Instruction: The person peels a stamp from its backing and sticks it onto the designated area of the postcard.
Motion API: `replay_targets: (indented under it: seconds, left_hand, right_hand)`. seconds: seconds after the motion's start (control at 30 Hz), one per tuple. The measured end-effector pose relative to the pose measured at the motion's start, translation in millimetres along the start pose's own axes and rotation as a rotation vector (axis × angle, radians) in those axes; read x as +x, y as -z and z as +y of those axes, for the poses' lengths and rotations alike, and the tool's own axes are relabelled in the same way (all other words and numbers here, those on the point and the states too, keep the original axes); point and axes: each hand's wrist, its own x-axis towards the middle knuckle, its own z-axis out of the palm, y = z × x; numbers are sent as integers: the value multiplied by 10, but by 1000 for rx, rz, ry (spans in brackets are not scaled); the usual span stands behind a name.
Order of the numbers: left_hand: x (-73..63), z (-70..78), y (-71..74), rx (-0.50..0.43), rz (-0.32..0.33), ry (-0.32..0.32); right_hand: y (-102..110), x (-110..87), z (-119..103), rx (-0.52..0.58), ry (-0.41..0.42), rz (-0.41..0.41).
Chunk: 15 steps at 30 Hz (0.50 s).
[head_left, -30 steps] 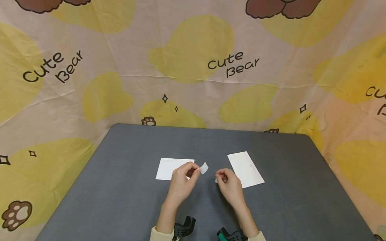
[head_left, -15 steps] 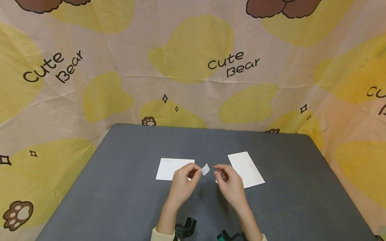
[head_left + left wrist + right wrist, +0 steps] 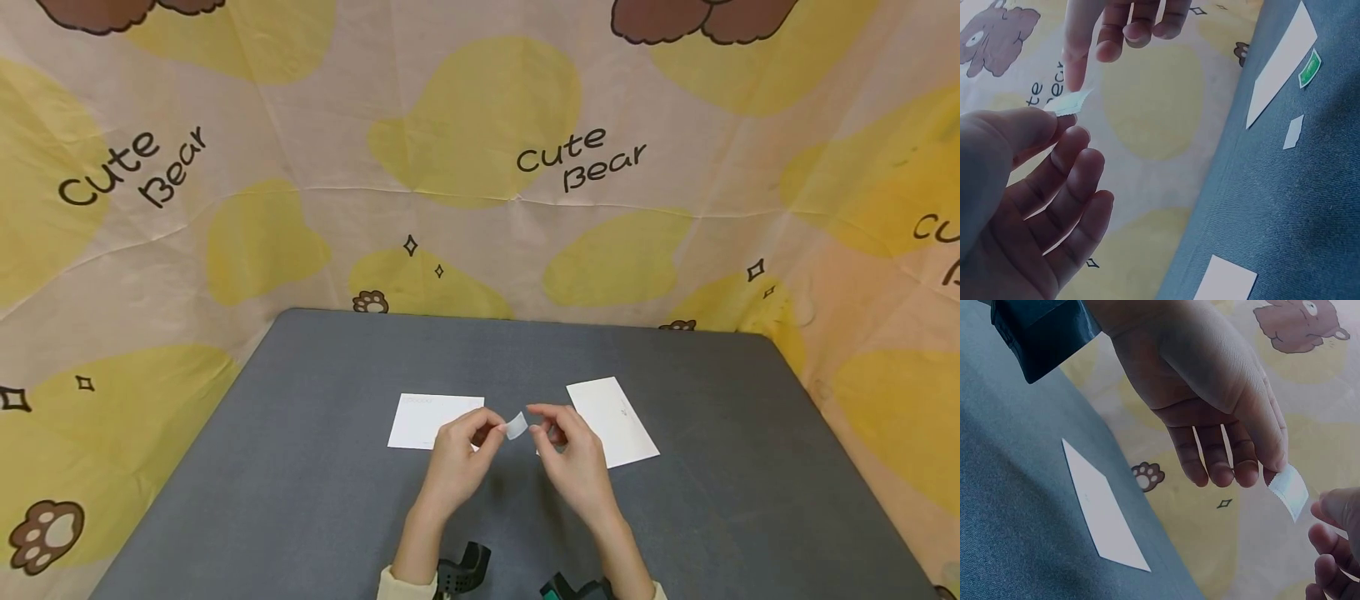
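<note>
In the head view, a small white stamp (image 3: 517,426) with a toothed edge is held up over the table's middle. My left hand (image 3: 462,457) pinches its near end between thumb and index finger. Close on the other side is my right hand (image 3: 573,454), index finger and thumb spread beside the stamp's free end. A narrow gap separates that hand from the stamp (image 3: 1289,492) in the right wrist view. Behind the left hand lies a white card (image 3: 429,418) with faint print; a second card (image 3: 617,423) lies slanted beyond the right hand.
The left wrist view shows a green stamp (image 3: 1310,68) and a pale paper slip (image 3: 1294,132) on the grey table (image 3: 337,500), near the slanted card. A printed cloth (image 3: 480,125) hangs behind the table. Black wrist-camera mounts (image 3: 463,568) sit at both wrists.
The left hand has carried the stamp slightly right. The right hand has risen toward it, its index finger and thumb now spread apart. The cards have not moved.
</note>
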Motion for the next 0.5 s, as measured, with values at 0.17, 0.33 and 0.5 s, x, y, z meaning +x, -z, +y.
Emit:
replay_targets:
  seconds: [0.17, 0.33, 0.5]
  left_hand:
    - [-8, 1, -1, -1, -29, -6]
    - [-11, 7, -1, -3, -62, -8]
    - [-13, 11, -1, -4, -80, -11]
  right_hand:
    - [-4, -5, 3, 7, 16, -9]
    - [-7, -10, 5, 3, 16, -15]
    - [-6, -8, 3, 3, 8, -18]
